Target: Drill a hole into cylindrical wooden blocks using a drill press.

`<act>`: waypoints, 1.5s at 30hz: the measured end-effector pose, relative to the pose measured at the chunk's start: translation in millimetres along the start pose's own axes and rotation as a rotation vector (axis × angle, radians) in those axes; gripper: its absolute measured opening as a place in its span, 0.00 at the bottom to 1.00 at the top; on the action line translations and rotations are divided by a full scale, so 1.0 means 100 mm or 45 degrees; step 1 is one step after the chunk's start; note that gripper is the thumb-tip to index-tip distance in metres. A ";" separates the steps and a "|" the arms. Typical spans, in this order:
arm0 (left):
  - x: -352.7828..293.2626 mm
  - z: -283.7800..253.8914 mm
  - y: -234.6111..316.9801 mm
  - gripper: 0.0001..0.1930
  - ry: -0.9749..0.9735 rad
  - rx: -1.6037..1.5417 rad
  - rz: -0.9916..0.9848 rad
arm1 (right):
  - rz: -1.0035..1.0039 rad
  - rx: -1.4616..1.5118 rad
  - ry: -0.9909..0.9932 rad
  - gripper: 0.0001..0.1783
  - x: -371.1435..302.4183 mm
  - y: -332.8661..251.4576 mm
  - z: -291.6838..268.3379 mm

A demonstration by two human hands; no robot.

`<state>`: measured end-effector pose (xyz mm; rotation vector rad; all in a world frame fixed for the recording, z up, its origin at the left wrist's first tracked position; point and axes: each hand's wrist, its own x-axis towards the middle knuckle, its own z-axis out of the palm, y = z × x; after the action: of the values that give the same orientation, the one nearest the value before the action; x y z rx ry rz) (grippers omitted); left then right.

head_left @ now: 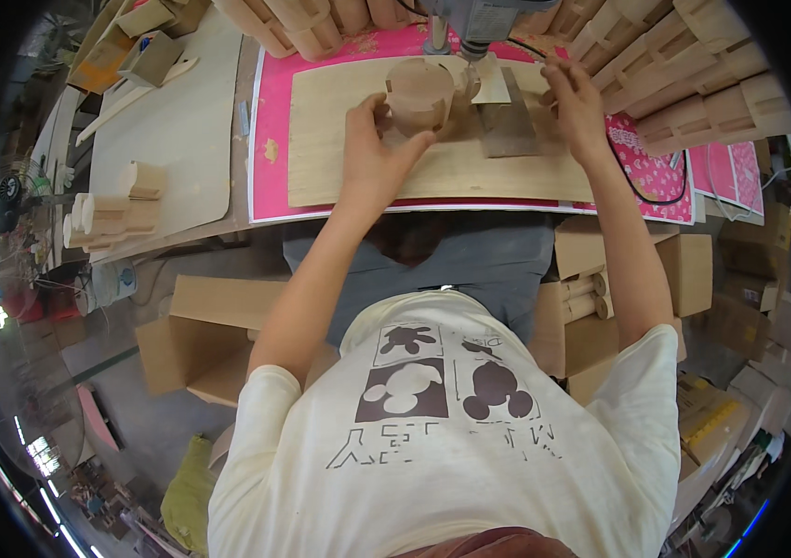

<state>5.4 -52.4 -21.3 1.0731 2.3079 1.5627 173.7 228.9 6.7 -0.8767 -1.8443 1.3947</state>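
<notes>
Cream shirt (470, 484); left hand (375, 153) holding cylinder (418, 93) end-on to camera.

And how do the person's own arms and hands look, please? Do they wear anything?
The left hand and right hand wear no gloves, and no watch shows at either wrist. Both forearms are bare. The short sleeves are plain cream, part of a cream T-shirt with dark printed figures.
</notes>
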 end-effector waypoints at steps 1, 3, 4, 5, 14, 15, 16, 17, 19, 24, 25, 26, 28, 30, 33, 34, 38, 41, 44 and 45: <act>-0.09 -0.05 0.01 0.43 -0.081 -0.078 -0.088 | 0.076 -0.065 -0.043 0.23 -0.07 0.12 0.00; -0.26 -0.15 0.01 0.40 -0.160 -0.153 -0.178 | 0.153 -0.127 -0.087 0.24 -0.16 0.30 0.01; -0.33 -0.19 0.02 0.39 -0.215 -0.150 -0.186 | 0.136 -0.154 -0.047 0.24 -0.19 0.36 0.03; -0.37 -0.22 0.02 0.37 -0.258 -0.149 -0.180 | 0.122 -0.183 -0.008 0.24 -0.21 0.41 0.04; 0.17 -0.12 -0.05 0.51 -0.186 -0.082 0.039 | -0.244 -0.379 0.146 0.18 -0.26 0.62 0.18; 0.24 -0.12 -0.06 0.51 -0.204 -0.080 0.033 | -0.215 -0.403 0.156 0.18 -0.26 0.63 0.18; 0.30 -0.12 -0.08 0.51 -0.311 -0.184 -0.026 | -0.205 -0.396 0.164 0.17 -0.26 0.63 0.19; 0.35 -0.10 -0.09 0.52 -0.418 -0.286 -0.089 | -0.194 -0.388 0.170 0.17 -0.26 0.63 0.19; 0.42 -0.04 -0.10 0.52 -0.411 -0.287 -0.011 | -0.208 -0.401 0.179 0.17 -0.26 0.62 0.19; 0.47 0.02 -0.08 0.52 -0.408 -0.256 0.003 | -0.236 -0.456 0.180 0.17 -0.29 0.58 0.21; 0.48 0.02 -0.07 0.52 -0.421 -0.235 0.004 | -0.244 -0.466 0.178 0.17 -0.29 0.57 0.20; 0.49 0.02 -0.04 0.52 -0.432 -0.214 0.005 | -0.285 -0.461 0.171 0.17 -0.29 0.56 0.21; 0.50 0.02 0.01 0.52 -0.426 -0.185 0.000 | -0.234 -0.478 0.167 0.17 -0.30 0.55 0.21; 0.51 0.02 0.06 0.52 -0.424 -0.157 -0.004 | -0.211 -0.484 0.164 0.17 -0.30 0.54 0.21; 0.52 0.04 0.11 0.53 -0.450 -0.235 -0.023 | -0.223 -0.502 0.173 0.17 -0.30 0.55 0.20; 0.53 0.04 0.12 0.53 -0.462 -0.229 -0.019 | -0.219 -0.507 0.170 0.17 -0.30 0.55 0.20; 0.52 0.08 0.10 0.52 -0.453 -0.228 -0.041 | -0.270 -0.467 0.174 0.17 -0.32 0.52 0.21; 0.53 0.11 0.05 0.52 -0.432 -0.195 -0.006 | -0.041 -0.117 0.160 0.18 -0.26 0.37 0.23; 0.52 0.14 -0.03 0.51 -0.424 -0.124 -0.023 | -0.095 -0.023 0.205 0.19 0.12 0.05 0.18; 0.51 0.16 -0.06 0.51 -0.421 -0.139 -0.004 | -0.210 0.093 0.154 0.21 0.30 -0.08 0.13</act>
<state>-26.6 -9.7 -20.2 1.1959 1.9834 1.3705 145.4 244.6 14.9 -0.7379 -1.7223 1.2701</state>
